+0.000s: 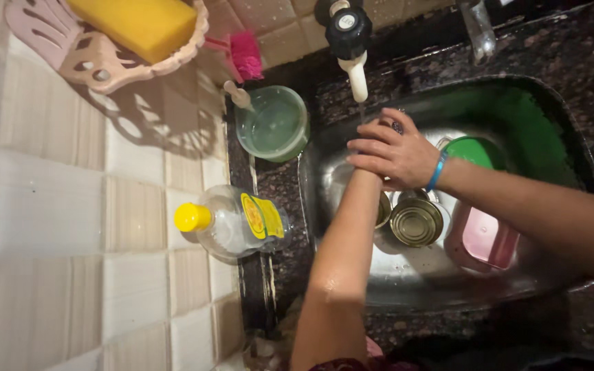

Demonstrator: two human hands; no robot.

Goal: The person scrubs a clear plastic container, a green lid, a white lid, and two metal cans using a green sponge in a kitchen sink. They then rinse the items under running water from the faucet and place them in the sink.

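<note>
My right hand [397, 154], with a blue band on its wrist, lies over my left hand [363, 176] above a steel sink [311, 185]. Its fingers are slightly apart and cover most of the left hand, so the left fingers are hidden. Both hands sit just under the white spout of a tap [357, 77] with a black knob, in a thin stream of water. My wet left forearm rises from the bottom edge; my right arm enters from the right. Below the hands, steel cups [415, 221] rest in the basin.
A pink container [484, 240] and a green bowl [477, 151] are in the sink. On the granite counter [572, 48] stands a green tub [274, 125]. A clear bottle with a yellow cap [232, 221] and a pink basket holding a yellow sponge [139, 24] sit against the tiles.
</note>
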